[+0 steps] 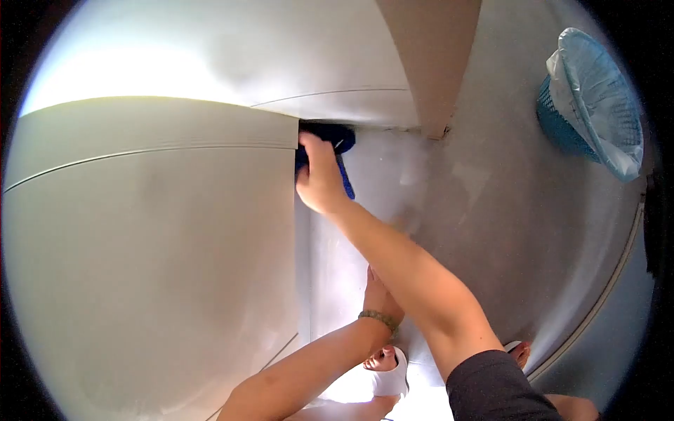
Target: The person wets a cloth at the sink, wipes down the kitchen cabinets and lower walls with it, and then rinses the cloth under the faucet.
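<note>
Here, at a dark blue item (346, 133) by the pale cabinet (175, 231), at its far right corner: stretching far left with right hand (321, 174), fingers bent, cannot tell if grasping; with left hand (375, 286) nearer, partly behind right forearm (404, 259), cannot tell finger state.

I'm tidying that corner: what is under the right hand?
A dark-blue item, too unclear to name, shows beyond the right hand. The part under the hand, and anything beneath the item, is hidden.

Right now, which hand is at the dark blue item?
The right hand, on the dark-sleeved arm, is at the dark blue item; the left hand, above a bracelet, is farther off, partly behind the right forearm.
</note>
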`<state>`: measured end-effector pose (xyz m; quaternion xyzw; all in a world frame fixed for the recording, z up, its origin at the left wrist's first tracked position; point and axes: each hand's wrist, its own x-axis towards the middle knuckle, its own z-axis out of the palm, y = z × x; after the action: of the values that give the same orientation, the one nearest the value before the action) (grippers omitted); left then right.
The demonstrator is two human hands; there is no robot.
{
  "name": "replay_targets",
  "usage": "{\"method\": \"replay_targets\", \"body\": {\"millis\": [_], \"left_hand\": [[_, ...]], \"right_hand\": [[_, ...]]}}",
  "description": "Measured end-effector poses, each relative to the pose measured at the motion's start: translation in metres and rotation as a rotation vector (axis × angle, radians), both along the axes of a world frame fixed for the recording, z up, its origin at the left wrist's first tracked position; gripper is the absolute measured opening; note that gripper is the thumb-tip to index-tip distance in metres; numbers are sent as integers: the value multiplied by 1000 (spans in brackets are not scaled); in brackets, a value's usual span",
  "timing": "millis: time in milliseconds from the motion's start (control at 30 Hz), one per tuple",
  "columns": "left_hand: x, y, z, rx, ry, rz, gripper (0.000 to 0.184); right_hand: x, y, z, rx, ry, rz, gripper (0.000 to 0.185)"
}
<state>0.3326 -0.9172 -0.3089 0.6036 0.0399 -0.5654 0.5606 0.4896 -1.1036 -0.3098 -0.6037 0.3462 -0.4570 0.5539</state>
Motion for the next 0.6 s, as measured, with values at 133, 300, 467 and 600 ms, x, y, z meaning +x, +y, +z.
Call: {"method": "replay_targets", "body": {"millis": [133, 300, 467, 600], "left_hand": [[4, 7, 1, 4, -211, -245, 35], [3, 8, 0, -1, -80, -174, 39], [10, -2, 6, 68, -831, -757, 48], [3, -6, 3, 4, -763, -638, 50]], "right_hand": [[5, -1, -11, -66, 61, -1, 60], [3, -4, -5, 185, 310, 89, 63], [-31, 38, -7, -56, 372, 207, 56], [-39, 54, -8, -317, 562, 210, 57]]}}
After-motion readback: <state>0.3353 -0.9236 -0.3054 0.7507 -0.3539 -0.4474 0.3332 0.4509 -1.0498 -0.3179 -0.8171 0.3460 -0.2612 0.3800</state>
